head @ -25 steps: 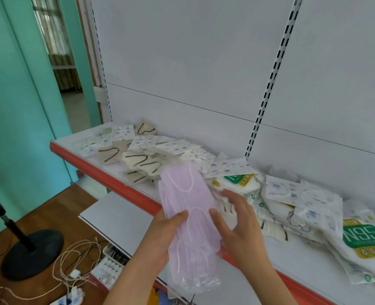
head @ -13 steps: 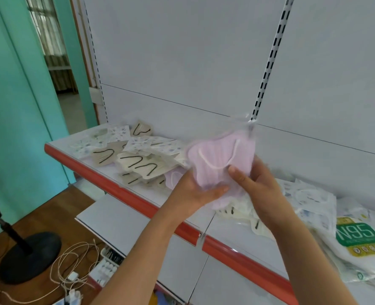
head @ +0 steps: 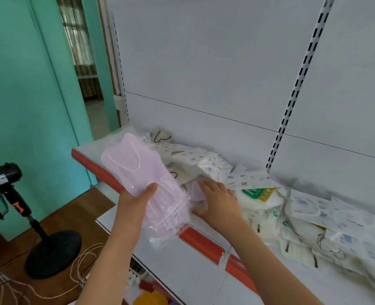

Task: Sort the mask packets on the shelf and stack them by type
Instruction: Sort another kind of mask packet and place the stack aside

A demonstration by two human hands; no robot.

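Left hand (head: 136, 200) gripping a crinkly clear packet of pink pleated masks (head: 142, 183) above the shelf's red front edge (head: 202, 241), right hand (head: 218, 202) spread flat on a second pink packet (head: 194, 191), loose glossy packets (head: 314, 216) heaped toward the shelf's back.

Bright, even daylight, seemingly from the curtained window (head: 76, 38) at back left. Shadows soft and faint under the packets. Mild glare on the clear wrap of the pink mask packet (head: 147, 186). Wide-angle bending at the edges; overall slightly soft, compressed.
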